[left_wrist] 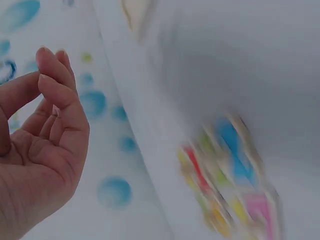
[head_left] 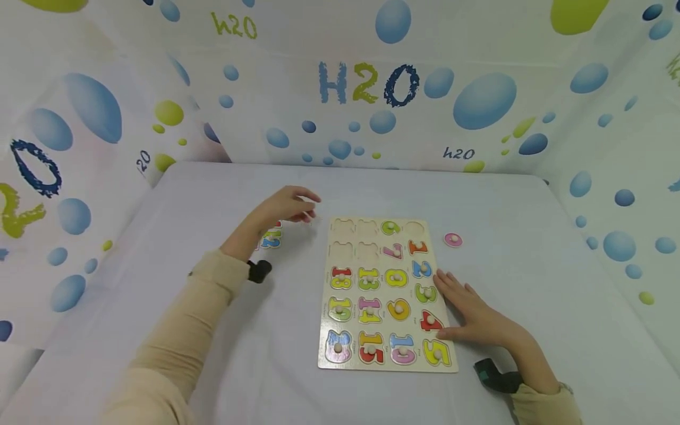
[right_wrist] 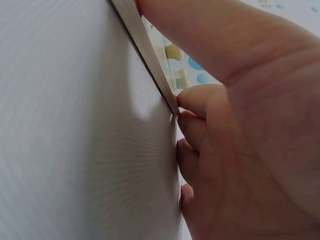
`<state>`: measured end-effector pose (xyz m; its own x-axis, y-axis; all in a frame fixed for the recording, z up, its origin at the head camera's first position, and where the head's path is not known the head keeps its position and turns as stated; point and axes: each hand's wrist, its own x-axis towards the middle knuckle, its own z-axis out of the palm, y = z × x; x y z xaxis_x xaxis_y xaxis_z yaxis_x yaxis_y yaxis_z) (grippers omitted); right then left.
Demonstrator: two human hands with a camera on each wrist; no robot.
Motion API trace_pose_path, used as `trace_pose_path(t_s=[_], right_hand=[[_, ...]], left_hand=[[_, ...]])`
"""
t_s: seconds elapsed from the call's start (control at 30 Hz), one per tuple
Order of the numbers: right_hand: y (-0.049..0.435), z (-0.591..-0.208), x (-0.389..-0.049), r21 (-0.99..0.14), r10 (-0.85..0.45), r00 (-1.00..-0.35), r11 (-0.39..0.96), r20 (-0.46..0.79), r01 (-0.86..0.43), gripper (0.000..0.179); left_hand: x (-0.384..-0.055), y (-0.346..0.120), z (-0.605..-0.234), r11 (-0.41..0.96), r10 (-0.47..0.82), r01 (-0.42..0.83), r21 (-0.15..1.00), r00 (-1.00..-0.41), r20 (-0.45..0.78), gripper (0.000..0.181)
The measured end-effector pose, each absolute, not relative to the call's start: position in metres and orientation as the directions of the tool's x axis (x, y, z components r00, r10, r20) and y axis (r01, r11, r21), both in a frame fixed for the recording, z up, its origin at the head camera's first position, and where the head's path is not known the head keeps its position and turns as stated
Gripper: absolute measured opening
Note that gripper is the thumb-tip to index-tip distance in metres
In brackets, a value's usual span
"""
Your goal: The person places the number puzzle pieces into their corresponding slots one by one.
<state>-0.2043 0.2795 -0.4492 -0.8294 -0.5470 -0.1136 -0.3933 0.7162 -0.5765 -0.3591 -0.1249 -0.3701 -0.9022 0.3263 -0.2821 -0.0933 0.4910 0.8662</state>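
A wooden number puzzle board (head_left: 355, 295) lies on the table, most recesses filled with colourful knobbed number pieces. Several recesses at its far left and one at its far right corner are bare. My left hand (head_left: 287, 205) is raised off the board's far left corner, fingers loosely bent, and no piece shows in it; the left wrist view (left_wrist: 47, 145) shows the thumb near the fingers. Below it lie loose number pieces (head_left: 271, 238), blurred in the left wrist view (left_wrist: 235, 155). My right hand (head_left: 478, 316) touches the board's right edge with thumb and fingertips, fingers fairly straight.
A pink oval piece (head_left: 453, 239) with a knob lies right of the board's far corner. White cloth (head_left: 255, 378) covers the table. A printed curtain (head_left: 340, 130) with blue drops stands behind and at the sides. Dark straps sit on both wrists.
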Motion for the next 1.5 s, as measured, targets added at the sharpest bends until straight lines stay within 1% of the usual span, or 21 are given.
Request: trace_pose_path(t_s=[0.13, 0.27, 0.43, 0.6, 0.93, 1.07, 1.2, 1.27, 1.37, 1.5], right_hand=[[0.281, -0.449, -0.204, -0.575, -0.545, -0.830, 0.718, -0.115, -0.392, 0.107], [0.282, -0.449, -0.204, -0.578, -0.545, -0.831, 0.716, -0.113, -0.392, 0.107], [0.283, -0.450, -0.204, -0.579, -0.546, -0.830, 0.716, -0.114, -0.391, 0.107], [0.284, -0.451, -0.204, -0.580, -0.543, -0.831, 0.717, -0.118, -0.387, 0.107], [0.284, -0.449, -0.204, -0.574, -0.540, -0.833, 0.721, -0.117, -0.387, 0.108], [0.285, -0.447, -0.204, -0.575, -0.539, -0.834, 0.722, -0.119, -0.385, 0.108], [0.286, -0.446, -0.203, -0.583, -0.537, -0.835, 0.718, -0.116, -0.381, 0.107], [0.286, -0.447, -0.203, -0.583, -0.541, -0.833, 0.716, -0.116, -0.384, 0.107], [0.285, -0.448, -0.203, -0.584, -0.544, -0.831, 0.715, -0.117, -0.386, 0.107], [0.283, -0.449, -0.203, -0.581, -0.547, -0.829, 0.715, -0.116, -0.390, 0.107]], left_hand=[[-0.355, -0.177, -0.380, 0.519, 0.221, -0.187, 0.834, -0.913, -0.342, 0.033], [-0.351, -0.200, -0.391, 0.501, 0.168, -0.278, 0.820, -0.898, -0.407, 0.035], [-0.353, -0.203, -0.402, 0.447, 0.139, -0.345, 0.825, -0.884, -0.446, 0.038], [-0.358, -0.198, -0.408, 0.446, 0.077, -0.375, 0.813, -0.888, -0.453, 0.037], [-0.361, -0.184, -0.405, 0.484, -0.007, -0.330, 0.811, -0.927, -0.374, 0.035], [-0.366, -0.162, -0.397, 0.416, 0.021, -0.301, 0.858, -0.940, -0.340, 0.035], [-0.371, -0.115, -0.390, 0.289, 0.118, -0.298, 0.910, -0.932, -0.343, 0.032], [-0.371, -0.090, -0.390, 0.258, 0.164, -0.306, 0.916, -0.921, -0.354, 0.029], [-0.370, -0.056, -0.397, 0.253, 0.224, -0.301, 0.920, -0.906, -0.358, 0.026], [-0.368, -0.027, -0.409, 0.325, 0.263, -0.230, 0.917, -0.910, -0.321, 0.023]])
